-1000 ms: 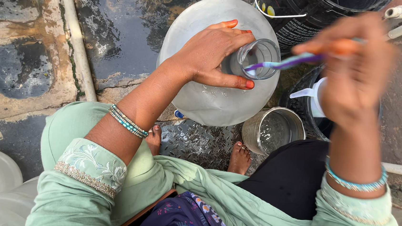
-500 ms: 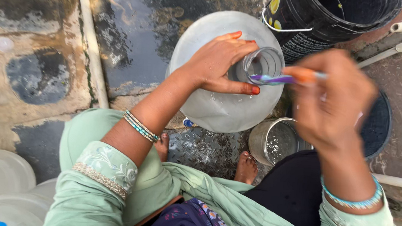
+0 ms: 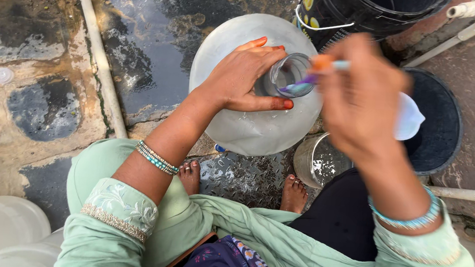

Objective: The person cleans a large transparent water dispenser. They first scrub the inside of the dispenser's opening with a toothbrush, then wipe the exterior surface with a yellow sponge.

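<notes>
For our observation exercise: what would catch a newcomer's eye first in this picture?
At centre, a large translucent water jug, its open neck ringed by the left hand. The right hand pokes a purple-and-orange toothbrush into it. Below them, bare feet on wet ground.

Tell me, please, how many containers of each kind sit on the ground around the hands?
Large translucent water jugs: 1, the jug the left hand grips by the neck, the right hand poking a brush into its mouth.
Black buckets: 1.
Metal cups: 1.
Dark round tubs: 1.
Total: 4 containers.
</notes>
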